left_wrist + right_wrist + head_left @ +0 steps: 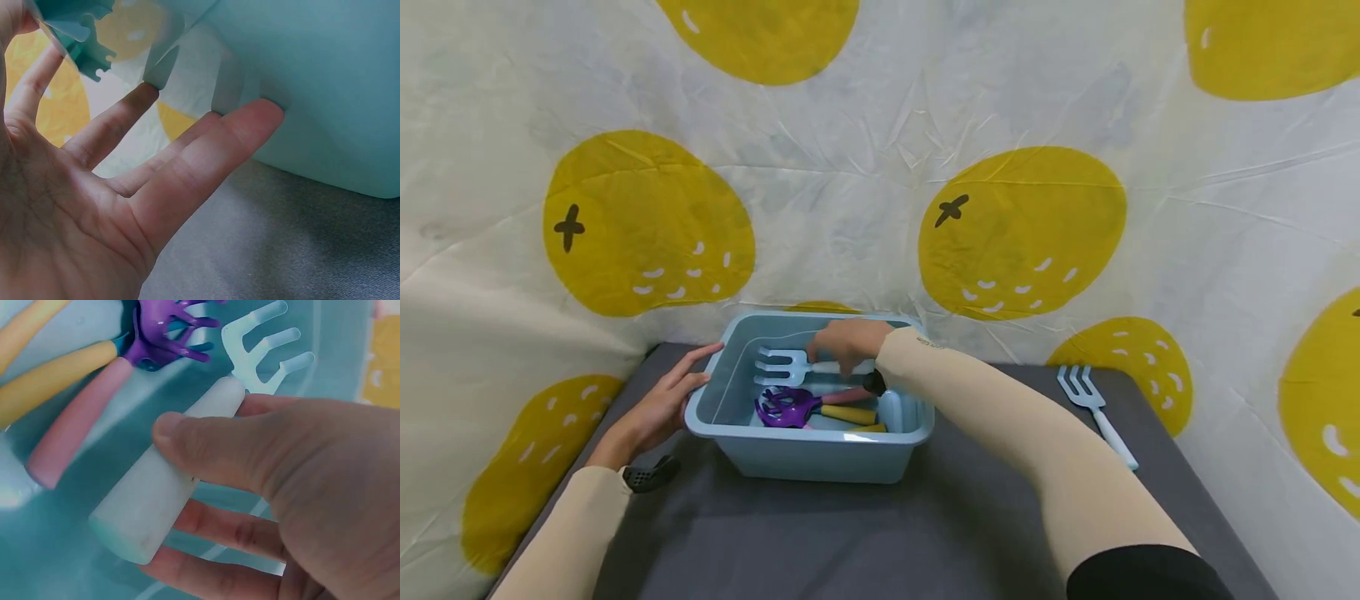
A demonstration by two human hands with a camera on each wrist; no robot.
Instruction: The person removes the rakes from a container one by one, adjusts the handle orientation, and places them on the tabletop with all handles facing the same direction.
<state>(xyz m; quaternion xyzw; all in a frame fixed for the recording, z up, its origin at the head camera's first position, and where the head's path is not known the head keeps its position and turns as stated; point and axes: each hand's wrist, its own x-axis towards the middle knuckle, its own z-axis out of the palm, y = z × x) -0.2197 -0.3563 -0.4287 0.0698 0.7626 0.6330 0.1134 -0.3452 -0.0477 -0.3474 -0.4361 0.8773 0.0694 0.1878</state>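
A light blue plastic tub [812, 457] stands on the dark table. My right hand [853, 340] reaches down into it and grips the white handle [165, 469] of a light blue hand fork [784, 367]. In the right wrist view the thumb lies over that handle, with fingers beneath it. At the tub's left side is my left hand [662, 408]; its extended fingers [206, 150] touch the outer wall. Beside the gripped fork lie a purple rake-like tool [786, 408], a pink handle [81, 425] and yellow handles [59, 381]. My right forearm hides part of the tub's right end.
Another light blue fork [1082, 392] with a pale handle lies on the table's right side. A white cloth [850, 233] printed with yellow shapes hangs just behind the tub and round the table. Grey cloth [820, 542] covers the tabletop.
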